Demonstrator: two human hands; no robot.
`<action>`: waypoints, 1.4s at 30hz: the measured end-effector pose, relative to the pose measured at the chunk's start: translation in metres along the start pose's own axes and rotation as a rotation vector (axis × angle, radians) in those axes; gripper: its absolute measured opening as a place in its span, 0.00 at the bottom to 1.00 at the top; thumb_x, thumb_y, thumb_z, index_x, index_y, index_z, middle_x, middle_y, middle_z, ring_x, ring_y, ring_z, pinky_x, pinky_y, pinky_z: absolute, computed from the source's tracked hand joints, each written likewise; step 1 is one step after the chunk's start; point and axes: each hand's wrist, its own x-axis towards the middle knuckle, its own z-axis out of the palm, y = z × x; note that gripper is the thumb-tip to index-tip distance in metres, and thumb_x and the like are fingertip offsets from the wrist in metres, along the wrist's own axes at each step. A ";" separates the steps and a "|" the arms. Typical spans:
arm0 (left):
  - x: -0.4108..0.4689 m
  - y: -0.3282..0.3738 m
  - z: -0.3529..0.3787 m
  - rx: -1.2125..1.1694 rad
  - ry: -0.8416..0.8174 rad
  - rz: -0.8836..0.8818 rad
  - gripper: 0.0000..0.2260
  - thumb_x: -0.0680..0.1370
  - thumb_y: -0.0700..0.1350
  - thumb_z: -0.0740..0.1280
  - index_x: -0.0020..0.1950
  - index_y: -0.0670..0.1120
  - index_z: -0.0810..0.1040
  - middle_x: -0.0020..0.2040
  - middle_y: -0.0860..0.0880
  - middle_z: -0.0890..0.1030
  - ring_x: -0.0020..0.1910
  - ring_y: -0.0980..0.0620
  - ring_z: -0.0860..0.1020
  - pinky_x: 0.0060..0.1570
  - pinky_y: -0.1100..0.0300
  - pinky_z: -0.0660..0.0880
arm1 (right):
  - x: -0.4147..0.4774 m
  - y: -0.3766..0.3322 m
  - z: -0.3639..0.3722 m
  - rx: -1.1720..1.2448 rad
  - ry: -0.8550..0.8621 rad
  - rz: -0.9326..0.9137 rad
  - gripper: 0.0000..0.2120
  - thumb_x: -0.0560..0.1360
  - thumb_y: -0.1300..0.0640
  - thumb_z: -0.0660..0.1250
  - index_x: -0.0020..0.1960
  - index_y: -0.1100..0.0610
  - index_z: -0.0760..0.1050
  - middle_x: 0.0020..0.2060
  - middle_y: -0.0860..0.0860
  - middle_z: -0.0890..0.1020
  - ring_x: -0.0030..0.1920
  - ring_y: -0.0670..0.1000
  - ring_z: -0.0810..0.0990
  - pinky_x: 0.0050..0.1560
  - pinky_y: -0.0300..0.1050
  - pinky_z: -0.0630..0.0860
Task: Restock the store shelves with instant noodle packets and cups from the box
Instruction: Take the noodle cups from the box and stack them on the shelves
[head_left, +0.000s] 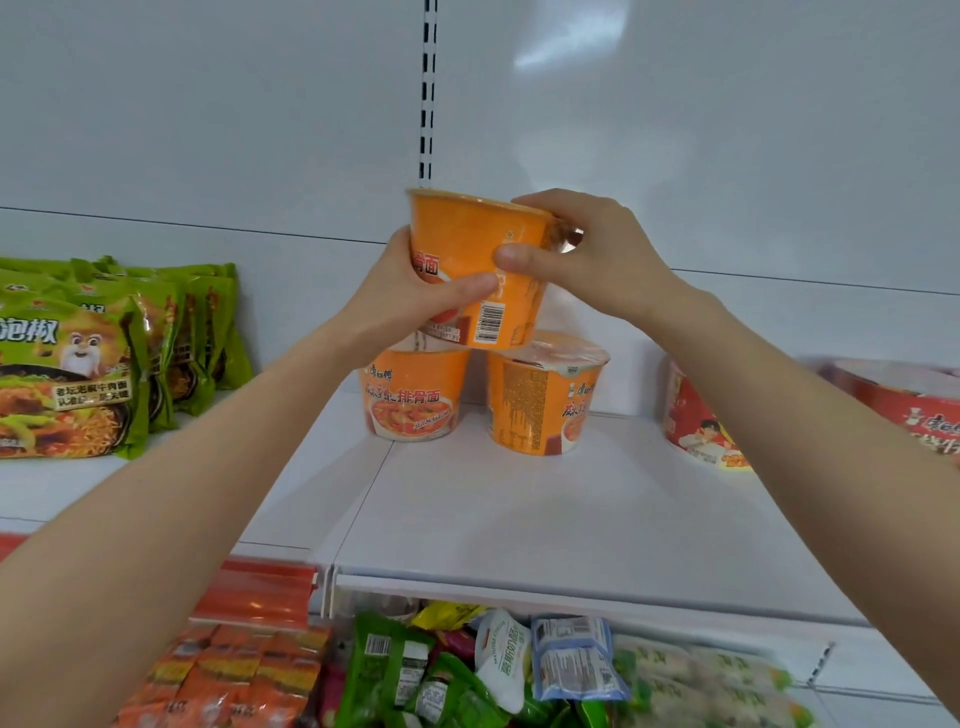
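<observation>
Left hand (410, 299) and right hand (589, 254) clamped their grip on the orange cup (467, 236). Centred over two shelved cups (415, 397), it would likely stack steadier.

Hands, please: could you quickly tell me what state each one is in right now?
Left hand: gripping the orange noodle cup at its side.
Right hand: gripping the same cup near its rim.

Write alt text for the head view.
The left hand and right hand grip an orange cup over two matching cups on a white shelf. Green packets stand left, red cups right.
</observation>
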 end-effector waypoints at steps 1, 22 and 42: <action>0.000 0.001 0.001 -0.009 0.019 0.010 0.29 0.67 0.51 0.73 0.64 0.48 0.65 0.49 0.58 0.76 0.45 0.62 0.77 0.33 0.72 0.73 | -0.001 -0.001 -0.002 0.008 -0.007 0.023 0.22 0.72 0.48 0.69 0.64 0.52 0.72 0.55 0.46 0.76 0.50 0.38 0.74 0.48 0.24 0.68; -0.007 -0.006 -0.016 0.021 0.215 0.027 0.31 0.67 0.52 0.73 0.67 0.47 0.66 0.56 0.54 0.75 0.52 0.54 0.75 0.44 0.65 0.72 | -0.053 0.076 0.002 -0.347 -0.358 0.168 0.14 0.71 0.53 0.70 0.55 0.57 0.79 0.52 0.54 0.80 0.55 0.52 0.76 0.50 0.39 0.67; -0.010 0.002 -0.014 0.068 0.224 0.024 0.32 0.69 0.52 0.72 0.69 0.48 0.63 0.64 0.50 0.74 0.55 0.54 0.73 0.52 0.58 0.73 | -0.055 0.077 0.036 -0.553 -0.321 0.197 0.21 0.76 0.47 0.61 0.69 0.46 0.66 0.60 0.58 0.71 0.63 0.58 0.67 0.60 0.49 0.68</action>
